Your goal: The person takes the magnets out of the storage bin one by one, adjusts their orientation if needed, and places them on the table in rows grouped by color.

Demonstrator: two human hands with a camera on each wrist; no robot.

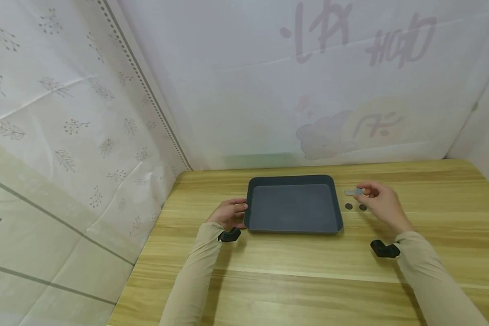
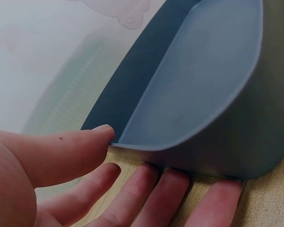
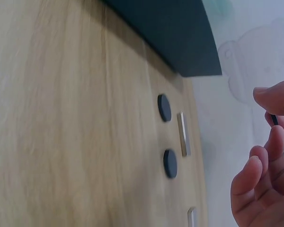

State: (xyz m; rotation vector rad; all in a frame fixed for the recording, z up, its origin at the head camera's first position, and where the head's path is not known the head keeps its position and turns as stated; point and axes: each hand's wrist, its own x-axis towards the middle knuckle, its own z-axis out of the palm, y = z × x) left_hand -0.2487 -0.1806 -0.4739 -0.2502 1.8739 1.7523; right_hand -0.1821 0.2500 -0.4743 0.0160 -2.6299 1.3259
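Observation:
In the head view, my left hand (image 1: 228,213) is at the left side of a dark grey rectangular tray (image 1: 293,232). Its fingertips (image 2: 225,189) touch the tray's outer wall low down, and the thumb lies at the rim. Just right of the tray, my right hand (image 1: 381,203) pinches a small round disc (image 1: 358,191) between thumb and forefinger; only its dark edge shows in the right wrist view. Below that hand lie two dark discs (image 3: 164,108) on the table, beside a flat silvery bar (image 3: 183,135). Another silvery piece (image 3: 192,217) is partly cut off by the frame.
A wood-grain table (image 1: 293,280) carries everything. Behind it hangs a pale printed cloth (image 1: 244,90), and a patterned one (image 1: 65,136) covers the left side. Dark wrist devices (image 1: 385,249) sit at both sleeves.

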